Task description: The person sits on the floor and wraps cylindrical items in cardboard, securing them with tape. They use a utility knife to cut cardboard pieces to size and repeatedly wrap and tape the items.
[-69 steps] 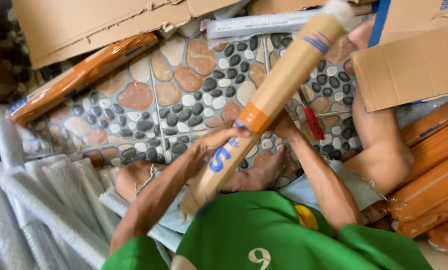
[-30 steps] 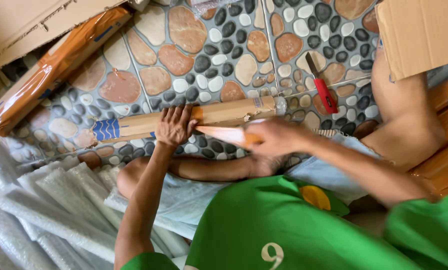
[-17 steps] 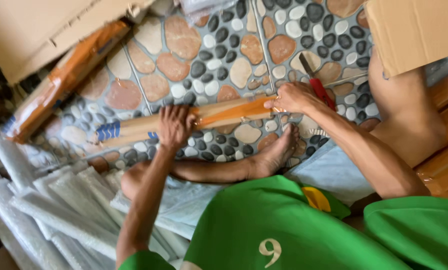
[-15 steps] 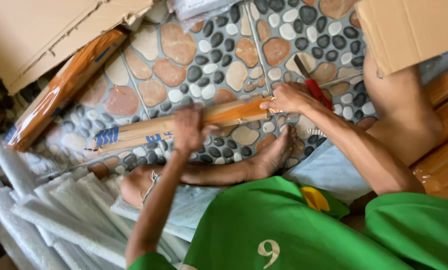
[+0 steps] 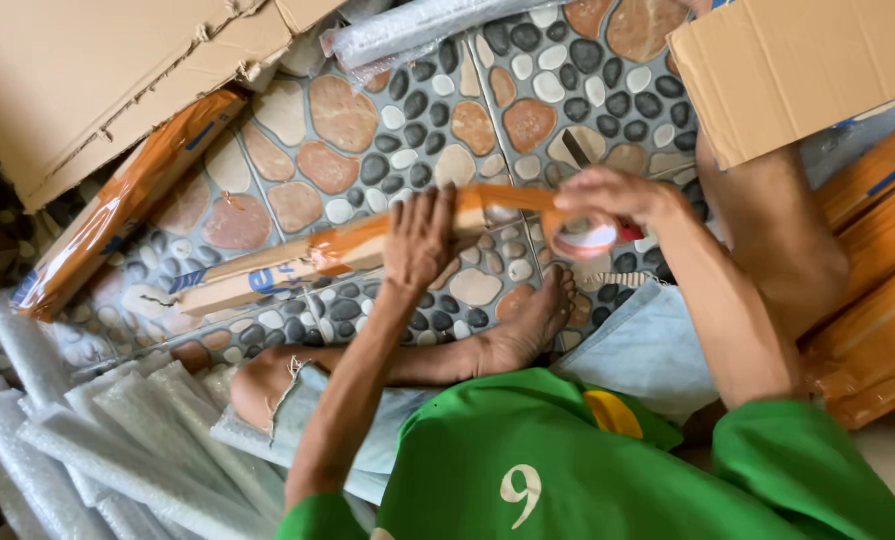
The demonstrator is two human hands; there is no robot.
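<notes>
long flat cardboard package [image 5: 298, 262], glossy orange tape, under left hand [image 5: 420, 240]

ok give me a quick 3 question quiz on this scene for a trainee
1. True or false: the left hand presses on the long wooden bat.
2. What does the right hand hold? A) scissors B) tape roll C) hammer
3. What lies bottom left of the patterned floor?

Key: 1 true; 2 B; 3 bubble-wrapped bundles.
</notes>
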